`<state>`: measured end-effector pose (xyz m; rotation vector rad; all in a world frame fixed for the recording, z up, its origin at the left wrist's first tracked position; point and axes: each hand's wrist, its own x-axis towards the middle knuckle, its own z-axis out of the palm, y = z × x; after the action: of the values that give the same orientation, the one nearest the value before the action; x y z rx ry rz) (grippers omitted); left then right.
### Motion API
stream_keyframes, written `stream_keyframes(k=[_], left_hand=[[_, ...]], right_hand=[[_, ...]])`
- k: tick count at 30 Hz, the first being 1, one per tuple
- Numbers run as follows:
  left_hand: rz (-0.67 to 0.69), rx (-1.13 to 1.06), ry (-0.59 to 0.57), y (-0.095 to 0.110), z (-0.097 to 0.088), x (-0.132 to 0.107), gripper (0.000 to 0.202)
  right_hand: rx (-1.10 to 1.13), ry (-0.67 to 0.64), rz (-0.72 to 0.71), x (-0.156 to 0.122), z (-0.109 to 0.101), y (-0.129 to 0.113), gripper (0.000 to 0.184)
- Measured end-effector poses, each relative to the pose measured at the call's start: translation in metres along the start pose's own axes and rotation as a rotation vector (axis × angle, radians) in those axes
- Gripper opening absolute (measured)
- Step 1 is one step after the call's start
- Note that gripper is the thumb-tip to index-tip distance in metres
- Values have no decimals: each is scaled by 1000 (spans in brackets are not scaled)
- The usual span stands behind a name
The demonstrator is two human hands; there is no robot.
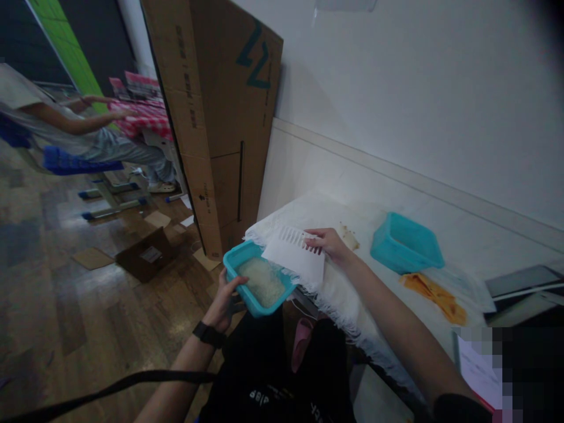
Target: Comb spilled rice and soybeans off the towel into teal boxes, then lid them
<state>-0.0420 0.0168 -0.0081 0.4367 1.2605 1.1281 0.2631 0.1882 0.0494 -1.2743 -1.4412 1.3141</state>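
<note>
My left hand (228,298) grips the near left side of a teal plastic tub (254,307), thumb over the rim. White grains that look like rice (263,281) lie inside it. The tub is held at the corner of a table covered with a white fringed cloth (304,205). My right hand (328,242) is closed on a flat white slotted panel (293,258), fingers at its row of slots. This panel slants over the tub's right edge and the cloth; its exact kind is unclear.
Another teal tub (408,244) stands on the cloth to the right, beside an orange cloth (434,296). Small crumbs (349,235) lie near the wall. A tall cardboard box (229,129) rises behind the table corner. Left, a person (66,123) sits on a blue chair (81,160).
</note>
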Motion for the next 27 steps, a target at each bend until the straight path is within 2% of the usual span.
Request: stream_keyframes(k=[2, 6, 9, 12, 16, 18, 19, 21, 25, 27], left_hand=[[2, 5, 5, -1, -1, 1, 87], [1, 6, 2, 0, -1, 2, 89], [2, 8, 2, 1, -3, 1, 90], [8, 3, -14, 1, -5, 2, 88], [3, 2, -17, -1, -7, 6, 88], [-7, 2, -9, -1, -8, 7, 91], [-9, 0, -10, -1, -8, 8, 92], [-2, -4, -20, -1, -8, 7, 91], [18, -10, -18, -1, -6, 4, 89], [8, -16, -5, -1, -4, 3, 89]], right_hand=[[-13, 62, -22, 2, -3, -3, 60], [4, 278, -5, 19, -9, -10, 49], [36, 339, 33, 29, -5, -11, 38], [64, 272, 42, 28, 10, -6, 37], [26, 90, 24, 13, 33, -1, 48], [-6, 7, 8, 4, 36, 0, 53], [-13, -4, -5, 1, 33, -1, 56], [0, 60, -33, -3, 20, -2, 59], [28, 348, -36, -2, -22, -1, 58], [14, 454, -6, -5, -33, 4, 55]])
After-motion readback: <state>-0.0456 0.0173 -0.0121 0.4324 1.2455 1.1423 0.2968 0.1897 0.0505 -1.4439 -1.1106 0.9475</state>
